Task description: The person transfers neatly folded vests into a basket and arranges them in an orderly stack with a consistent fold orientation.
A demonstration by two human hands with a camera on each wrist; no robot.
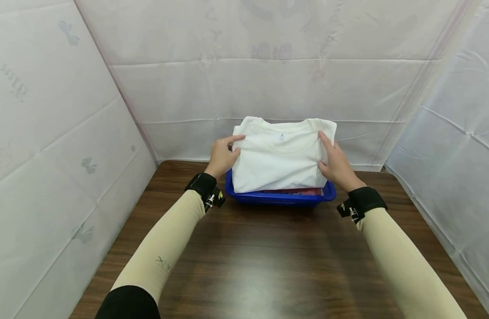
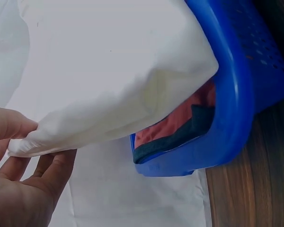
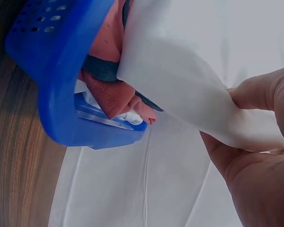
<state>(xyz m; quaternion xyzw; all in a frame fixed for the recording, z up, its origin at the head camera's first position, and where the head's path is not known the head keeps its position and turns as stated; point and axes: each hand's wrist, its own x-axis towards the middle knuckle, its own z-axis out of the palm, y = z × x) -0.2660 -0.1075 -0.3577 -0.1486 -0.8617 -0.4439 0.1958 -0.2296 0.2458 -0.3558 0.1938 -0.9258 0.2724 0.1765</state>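
A folded white T-shirt [image 1: 282, 155], neckline and printed label toward the back wall, is held over a blue plastic basket [image 1: 276, 199]. My left hand [image 1: 222, 155] pinches its left edge, thumb on one face and fingers behind, as the left wrist view shows. On the opposite edge, my right hand [image 1: 337, 166] grips the cloth the same way. The shirt's near edge lies close over the basket's front rim. Under it, a red garment with dark trim [image 2: 173, 123] lies in the basket. Some white cloth [image 3: 132, 117] shows beside the red one in the right wrist view.
The basket stands at the far side of a dark wooden table [image 1: 252, 257]. White sheeting [image 1: 244, 88] hangs right behind it, with more sheeting along the left [image 1: 69, 155] and right sides. Both forearms reach across the table on either side of the basket.
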